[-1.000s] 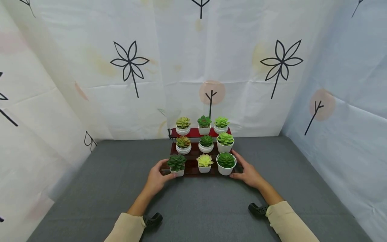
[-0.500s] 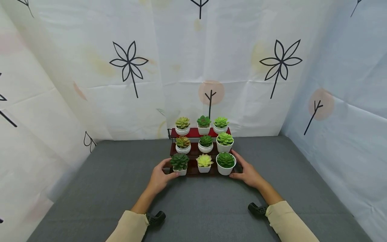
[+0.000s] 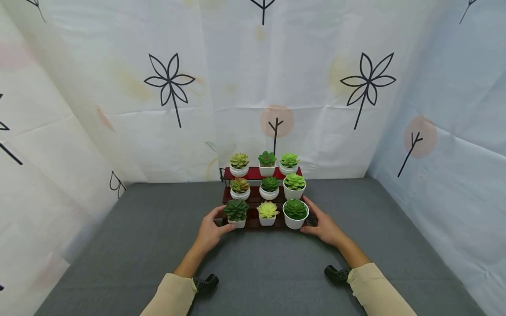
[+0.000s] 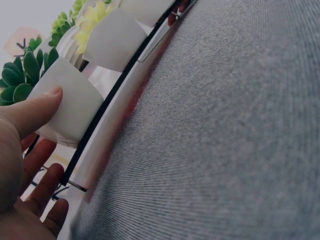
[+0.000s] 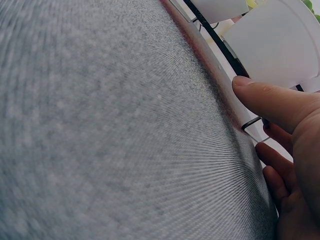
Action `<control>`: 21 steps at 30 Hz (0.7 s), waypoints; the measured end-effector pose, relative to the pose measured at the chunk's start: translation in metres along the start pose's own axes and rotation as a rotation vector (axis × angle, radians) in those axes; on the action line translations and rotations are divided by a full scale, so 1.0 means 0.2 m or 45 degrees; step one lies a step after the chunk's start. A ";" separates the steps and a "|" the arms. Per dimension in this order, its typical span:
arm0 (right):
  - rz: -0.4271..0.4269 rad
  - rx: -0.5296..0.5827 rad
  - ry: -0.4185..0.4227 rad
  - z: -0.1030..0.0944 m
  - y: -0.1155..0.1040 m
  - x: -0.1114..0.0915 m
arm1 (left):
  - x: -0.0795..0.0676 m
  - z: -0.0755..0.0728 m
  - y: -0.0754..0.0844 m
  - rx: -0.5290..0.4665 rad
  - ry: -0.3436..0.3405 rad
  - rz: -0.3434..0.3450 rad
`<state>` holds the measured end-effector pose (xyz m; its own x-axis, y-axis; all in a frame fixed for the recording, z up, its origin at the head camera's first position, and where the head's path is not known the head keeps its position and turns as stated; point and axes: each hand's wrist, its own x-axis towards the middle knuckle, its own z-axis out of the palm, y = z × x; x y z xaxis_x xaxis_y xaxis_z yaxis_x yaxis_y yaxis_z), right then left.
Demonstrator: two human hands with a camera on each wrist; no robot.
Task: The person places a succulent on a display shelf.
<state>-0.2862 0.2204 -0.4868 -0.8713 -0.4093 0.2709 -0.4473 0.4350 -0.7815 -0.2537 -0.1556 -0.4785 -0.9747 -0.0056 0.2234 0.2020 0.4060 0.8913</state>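
A three-tier dark red plant rack (image 3: 253, 225) stands against the back cloth, with small potted succulents in rows on its tiers. My left hand (image 3: 209, 229) holds the dark green potted succulent (image 3: 236, 211) at the left end of the bottom tier. In the left wrist view the thumb (image 4: 47, 102) presses the front of its white pot (image 4: 75, 100), while the other fingers lie beyond it by the rack's end. My right hand (image 3: 325, 227) grips the rack's right end, thumb at the front corner, beside the round green succulent (image 3: 295, 213). Its far fingertips are partly hidden.
A pale yellow succulent (image 3: 267, 213) stands mid-row on the bottom tier. Behind it are two more rows of potted succulents. Grey cloth (image 3: 276, 272) covers the table. Printed white cloth walls (image 3: 245, 79) rise behind and on both sides.
My left hand has moved slightly right with the dark green succulent, bringing it further in over the bottom tier. The right hand has stayed in place.
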 end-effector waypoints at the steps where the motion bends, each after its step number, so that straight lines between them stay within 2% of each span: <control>1: -0.002 0.004 -0.002 0.00 0.00 0.00 | 0.00 0.00 0.00 -0.002 -0.001 0.000; 11: -0.005 -0.021 0.002 0.00 0.00 0.00 | 0.00 0.01 -0.01 -0.002 0.010 0.022; 14: -0.019 -0.033 0.003 -0.01 -0.09 -0.01 | 0.00 0.01 -0.01 -0.012 0.016 0.029; 16: -0.022 -0.036 0.009 0.00 -0.09 -0.01 | -0.01 0.00 -0.01 -0.016 0.017 0.043; 18: -0.010 -0.044 0.009 0.00 -0.08 0.00 | -0.02 -0.01 -0.01 -0.015 0.019 0.061; 21: -0.010 -0.049 0.012 0.01 0.00 0.01 | -0.03 -0.03 -0.02 -0.018 0.018 0.077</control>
<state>-0.2874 0.2190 -0.4882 -0.8695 -0.4051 0.2825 -0.4614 0.4623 -0.7572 -0.2485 -0.1616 -0.4806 -0.9591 0.0054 0.2829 0.2622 0.3928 0.8814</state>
